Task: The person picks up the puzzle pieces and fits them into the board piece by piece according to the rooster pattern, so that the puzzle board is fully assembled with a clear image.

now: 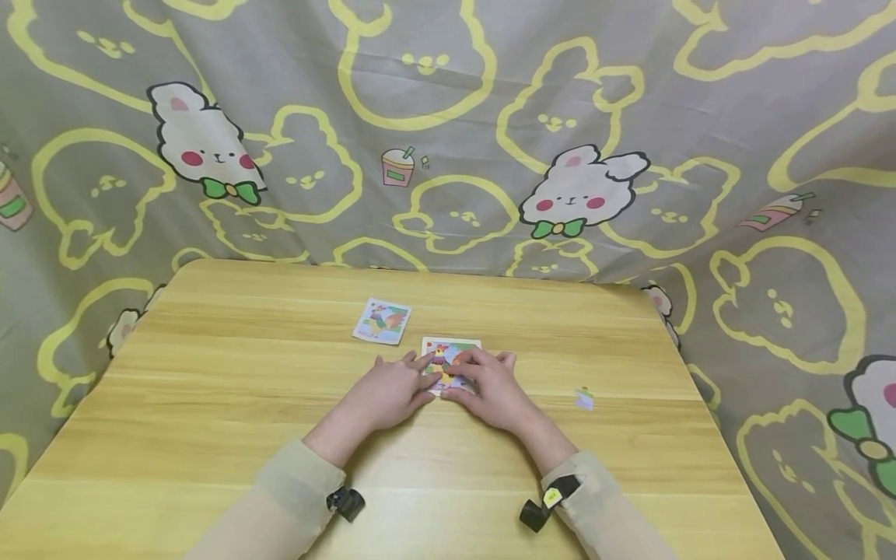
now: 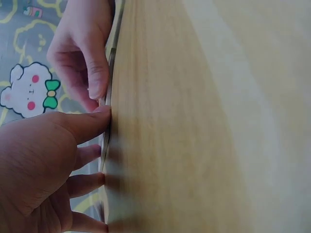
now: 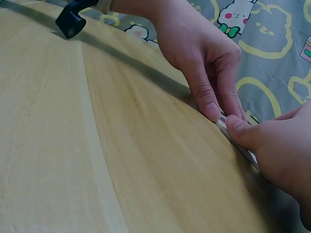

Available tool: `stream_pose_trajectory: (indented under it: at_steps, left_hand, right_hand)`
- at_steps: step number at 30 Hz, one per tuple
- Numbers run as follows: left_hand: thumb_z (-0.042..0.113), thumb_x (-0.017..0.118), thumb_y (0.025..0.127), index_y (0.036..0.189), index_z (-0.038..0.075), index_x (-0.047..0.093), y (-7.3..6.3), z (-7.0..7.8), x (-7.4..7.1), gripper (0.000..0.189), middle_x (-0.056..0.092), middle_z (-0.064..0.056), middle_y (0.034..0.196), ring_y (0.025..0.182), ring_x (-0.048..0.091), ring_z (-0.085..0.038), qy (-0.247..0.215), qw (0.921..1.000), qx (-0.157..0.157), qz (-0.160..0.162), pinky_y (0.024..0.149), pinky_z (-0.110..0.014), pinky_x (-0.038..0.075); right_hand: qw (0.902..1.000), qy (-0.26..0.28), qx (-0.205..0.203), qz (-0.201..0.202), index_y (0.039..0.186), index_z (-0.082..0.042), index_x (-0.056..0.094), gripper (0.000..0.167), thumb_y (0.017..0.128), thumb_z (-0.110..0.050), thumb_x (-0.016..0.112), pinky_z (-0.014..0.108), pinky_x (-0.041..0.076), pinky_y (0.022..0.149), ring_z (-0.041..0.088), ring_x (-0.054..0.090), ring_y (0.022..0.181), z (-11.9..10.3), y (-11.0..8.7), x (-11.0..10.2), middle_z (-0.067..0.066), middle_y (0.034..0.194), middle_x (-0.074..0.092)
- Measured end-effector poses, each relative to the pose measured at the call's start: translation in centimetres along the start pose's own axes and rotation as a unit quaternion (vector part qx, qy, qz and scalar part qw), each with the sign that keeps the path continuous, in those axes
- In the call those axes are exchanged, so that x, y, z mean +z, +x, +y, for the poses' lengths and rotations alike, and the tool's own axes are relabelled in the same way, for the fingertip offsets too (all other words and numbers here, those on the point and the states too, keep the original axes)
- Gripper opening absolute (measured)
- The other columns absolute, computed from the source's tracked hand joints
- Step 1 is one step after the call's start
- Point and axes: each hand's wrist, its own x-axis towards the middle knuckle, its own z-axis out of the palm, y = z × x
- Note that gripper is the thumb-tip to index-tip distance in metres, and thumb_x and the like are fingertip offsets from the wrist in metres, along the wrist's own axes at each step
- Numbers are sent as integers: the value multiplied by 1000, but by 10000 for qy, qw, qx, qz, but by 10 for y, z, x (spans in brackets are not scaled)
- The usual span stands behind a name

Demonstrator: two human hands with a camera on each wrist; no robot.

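Note:
A small rooster picture puzzle (image 1: 456, 344) in a white border lies flat on the table between the two hands. My left hand (image 1: 394, 389) comes in from its left, fingers fairly straight, fingertips on the picture and thumb at the lower edge. From the other side my right hand (image 1: 493, 386) arches over the puzzle, its fingertips on the middle and right of the picture, thumb beside the left thumb. Both wrist views show the thumbs close together at the puzzle's thin edge. The fingers hide much of the picture's lower half.
A rooster picture card (image 1: 382, 320) lies up and left of the puzzle. One loose puzzle piece (image 1: 584, 399) is off to the right on the wooden table (image 1: 280, 342). Behind the table hangs a grey curtain (image 1: 448, 148) with rabbit prints.

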Motion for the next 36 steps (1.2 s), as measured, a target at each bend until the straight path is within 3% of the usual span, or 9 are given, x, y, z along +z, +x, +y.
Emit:
stream_pose_trajectory:
  at_steps: [10,19,29,36]
  left_hand:
    - [40,62,108,146,20,67,2,1,-1,44,46,-8,163,147,45,-40,-148,9998,-104,-32,102,-80,38]
    - [40,62,108,145,20,68,2,0,0,43,47,-8,162,146,46,-40,-138,9999,-60,-45,100,-81,39]
    - [37,62,108,146,23,67,2,0,1,41,45,-9,163,146,46,-43,-221,9997,49,3,98,-83,38]
    - [36,62,109,145,25,68,2,2,0,39,45,-9,163,145,46,-44,-210,9998,37,-21,96,-83,40]
  right_hand:
    - [9990,-152,404,79,120,-14,81,39,96,-44,79,52,24,94,15,61,113,-4,-2,1,-4,119,65]
    - [9994,109,327,-63,123,-9,80,35,98,-34,79,49,22,94,13,56,102,-2,-8,-7,-3,116,62]
    - [9997,-198,110,-98,126,-11,79,32,101,-30,75,49,24,89,12,52,98,-5,-7,-6,-3,111,57]
    - [10000,-30,69,13,125,-10,79,31,100,-30,76,54,23,99,15,56,105,-4,-10,-7,-1,117,59]
